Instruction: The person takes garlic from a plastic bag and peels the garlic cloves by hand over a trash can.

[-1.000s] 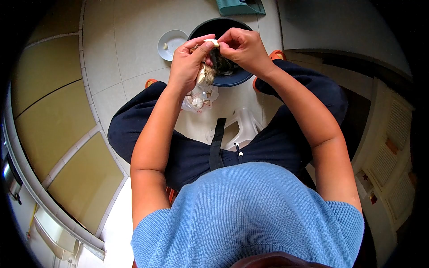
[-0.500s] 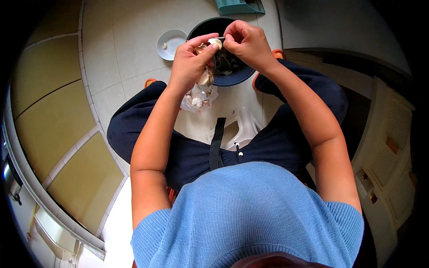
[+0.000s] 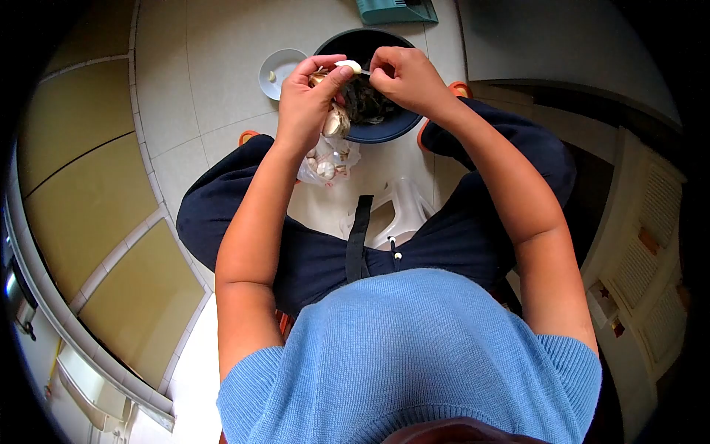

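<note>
So I'm wearing a light blue knit top (image 3: 414, 348) with fine vertical ribs, short sleeves (image 3: 577, 370) with chunkier ribbing and a ribbed neckline (image 3: 414, 408) to match. Down below it's loose navy pants (image 3: 229, 200), super dark, with a flat black strap (image 3: 359, 237) at the front of the waist and a thin drawstring (image 3: 395, 247) right beside it, dark cord with little pale beads (image 3: 398, 255) on it. On my feet, bright orange shoes (image 3: 461, 89), only bits showing, so no clue on style.

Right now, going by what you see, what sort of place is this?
Probably a home kitchen: yellowish cabinet-like panels edged with tile, a teal dustpan on the tiled floor, and a bag of garlic bulbs.
</note>
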The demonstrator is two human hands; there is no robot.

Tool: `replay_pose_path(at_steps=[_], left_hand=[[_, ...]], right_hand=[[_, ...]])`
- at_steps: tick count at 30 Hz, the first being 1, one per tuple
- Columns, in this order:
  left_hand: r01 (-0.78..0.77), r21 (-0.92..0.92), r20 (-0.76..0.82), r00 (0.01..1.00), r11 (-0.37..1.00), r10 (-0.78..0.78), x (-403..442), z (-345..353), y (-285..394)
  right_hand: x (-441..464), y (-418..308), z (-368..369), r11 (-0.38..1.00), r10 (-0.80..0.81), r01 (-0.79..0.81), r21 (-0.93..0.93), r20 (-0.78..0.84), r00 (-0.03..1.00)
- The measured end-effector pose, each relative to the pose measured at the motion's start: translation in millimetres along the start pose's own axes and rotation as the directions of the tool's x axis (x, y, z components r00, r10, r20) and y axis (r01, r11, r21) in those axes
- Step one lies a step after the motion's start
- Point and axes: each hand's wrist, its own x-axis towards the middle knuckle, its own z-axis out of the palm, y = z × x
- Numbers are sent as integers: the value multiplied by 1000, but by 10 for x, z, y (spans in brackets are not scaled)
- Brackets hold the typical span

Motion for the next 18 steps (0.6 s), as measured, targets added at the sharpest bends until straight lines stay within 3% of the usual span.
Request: replay_pose_path(at_steps=[5,8,10,13,18], left_hand=[[-10,-30,-27,1000,999,10,15,-25,-39],[-18,-17,-36,999,1000,17,16,-21,-30],[-20,-17,-40,999,1000,19,13,-9,-15],[-25,-15,-43,999,1000,25,9,-10,-14],[-32,-3,-45,998,999,32,6,-4,-15]], right_hand=[[5,13,17,998,-49,49,27,-26,998],[3,12,-4,999,41,-41,-6,56,998],[-3,45,17,998,-46,47,-29,32,998],[-4,29,9,997,-56,57,-61,23,998],[5,8,20,999,-4,5,-38,27,1000]])
